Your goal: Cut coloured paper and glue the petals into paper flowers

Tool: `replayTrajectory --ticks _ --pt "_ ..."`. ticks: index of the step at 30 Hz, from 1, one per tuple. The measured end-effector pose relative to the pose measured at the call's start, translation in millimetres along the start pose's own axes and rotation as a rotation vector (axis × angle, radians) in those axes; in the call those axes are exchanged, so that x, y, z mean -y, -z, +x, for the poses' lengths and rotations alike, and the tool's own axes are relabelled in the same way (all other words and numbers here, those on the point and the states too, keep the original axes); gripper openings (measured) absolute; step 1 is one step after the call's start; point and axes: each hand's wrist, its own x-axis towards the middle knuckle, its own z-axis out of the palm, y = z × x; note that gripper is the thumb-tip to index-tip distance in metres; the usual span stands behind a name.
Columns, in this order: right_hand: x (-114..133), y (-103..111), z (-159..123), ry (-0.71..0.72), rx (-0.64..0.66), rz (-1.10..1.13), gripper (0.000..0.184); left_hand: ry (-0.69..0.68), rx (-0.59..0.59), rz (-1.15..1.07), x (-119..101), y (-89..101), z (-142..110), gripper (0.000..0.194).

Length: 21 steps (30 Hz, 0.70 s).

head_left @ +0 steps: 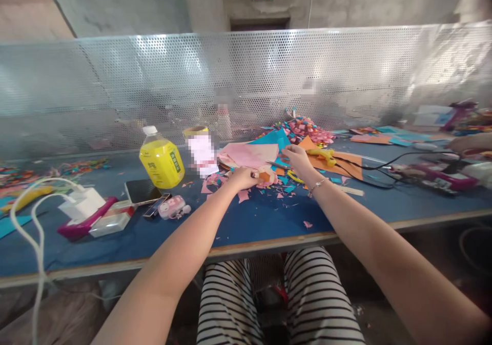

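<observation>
Striped trousers [230, 304] lie below the near edge of the blue table [253, 227], flanked by the person's bare forearms. Left hand [246, 179]: fingers curled close together beside a small orange piece [265, 177] among the paper scraps [285, 186]; whether they grip it cannot be told. Right hand [296, 158]: fingers bent, tips near the right edge of the pink paper [248, 155]; any hold between them is too small to make out. Behind the hands, blue paper [273, 139] and a heap of coloured cuttings [307, 131]. To the right, a yellow-handled tool [325, 156] on orange paper [351, 166]. To the left, a yellow bottle [161, 161], upright, and a phone [142, 192]. Far right, part of another person's hand [469, 144].
</observation>
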Motion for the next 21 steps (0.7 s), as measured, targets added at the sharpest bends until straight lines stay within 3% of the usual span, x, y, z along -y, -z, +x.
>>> replayTrajectory --ticks 4,9,13,21 --pt "1.9 2.6 0.1 0.008 -0.018 0.004 0.018 0.023 -0.072 -0.094 -0.6 -3.3 4.6 0.025" --pt "3.6 1.4 -3.1 -0.027 0.036 0.105 0.023 -0.124 -0.191 -0.483 -3.2 -5.8 7.7 0.037" --pt "7.5 -0.8 -8.9 -0.075 0.175 0.275 0.026 -0.073 -0.181 -0.777 -7.5 -2.4 5.8 0.041" --pt "11.1 -2.2 -9.5 -0.057 0.142 0.262 0.029 0.012 -0.334 -1.082 -8.5 5.9 5.3 0.036"
